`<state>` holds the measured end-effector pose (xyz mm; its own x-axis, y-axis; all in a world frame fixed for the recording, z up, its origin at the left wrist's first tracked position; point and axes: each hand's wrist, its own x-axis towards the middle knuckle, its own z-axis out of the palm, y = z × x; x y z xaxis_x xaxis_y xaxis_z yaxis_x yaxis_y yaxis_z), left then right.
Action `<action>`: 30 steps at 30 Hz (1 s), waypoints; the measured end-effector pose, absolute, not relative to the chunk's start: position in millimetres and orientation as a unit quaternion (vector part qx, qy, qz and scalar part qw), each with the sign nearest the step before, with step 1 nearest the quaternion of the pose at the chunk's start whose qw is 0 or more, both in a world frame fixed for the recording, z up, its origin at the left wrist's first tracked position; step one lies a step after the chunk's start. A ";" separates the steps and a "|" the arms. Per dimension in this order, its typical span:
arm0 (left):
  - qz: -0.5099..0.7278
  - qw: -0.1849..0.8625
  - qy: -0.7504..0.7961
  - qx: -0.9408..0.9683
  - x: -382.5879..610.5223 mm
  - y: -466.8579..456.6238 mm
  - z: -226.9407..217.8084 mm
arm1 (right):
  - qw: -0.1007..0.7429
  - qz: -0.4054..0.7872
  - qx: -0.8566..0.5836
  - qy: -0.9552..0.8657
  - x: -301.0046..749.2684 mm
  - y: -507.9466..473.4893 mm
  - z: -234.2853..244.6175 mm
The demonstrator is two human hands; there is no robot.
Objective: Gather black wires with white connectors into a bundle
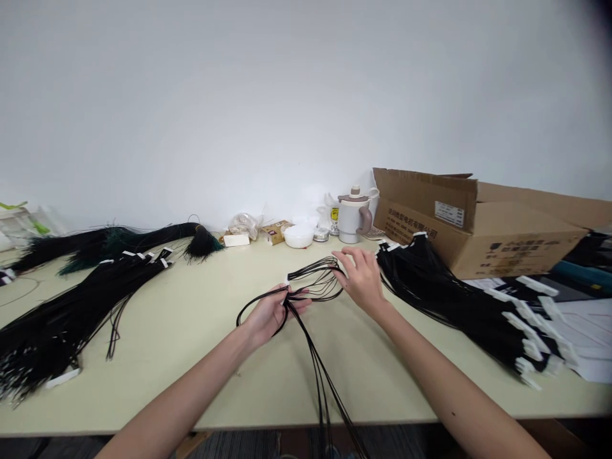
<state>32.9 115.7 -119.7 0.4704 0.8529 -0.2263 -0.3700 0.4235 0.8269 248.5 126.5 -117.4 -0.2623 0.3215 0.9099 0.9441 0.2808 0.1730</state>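
A black wire harness (313,347) is held between both hands above the middle of the table. My left hand (271,313) is closed round its wires near a small white connector (287,279). To the right, the thumb and fingers of my right hand (361,277) pinch the looped wires. Several strands hang from my left hand past the table's front edge. Right of my right hand lies a pile of black wire harnesses (444,299) with white connectors. Another bundle of black wires (86,306), with white connectors and bare-looking ends, lies on the left.
An open cardboard box (516,245) stands at the back right, near papers (586,331). Along the wall are a mug (351,220), a white bowl (298,236) and a small box (276,232). More dark green and black wires (129,242) lie back left on the table (167,376).
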 end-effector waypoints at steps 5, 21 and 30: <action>0.443 0.769 0.323 0.329 36.0 119.2 -119.8 | 0.374 -0.376 -0.273 -0.803 213.6 115.9 -126.0; 0.461 0.753 0.336 0.327 37.1 119.8 -118.4 | 0.505 0.003 -0.264 -0.821 182.0 111.0 -133.0; 0.468 0.734 0.367 0.329 34.6 122.8 -115.7 | 0.777 0.279 -0.312 -0.471 220.3 116.7 -102.9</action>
<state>34.6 122.8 -115.7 0.2934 0.9278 -0.2303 -0.4451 0.3458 0.8260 220.3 116.7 -102.9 0.4014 0.7265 0.5578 -0.1397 0.6504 -0.7466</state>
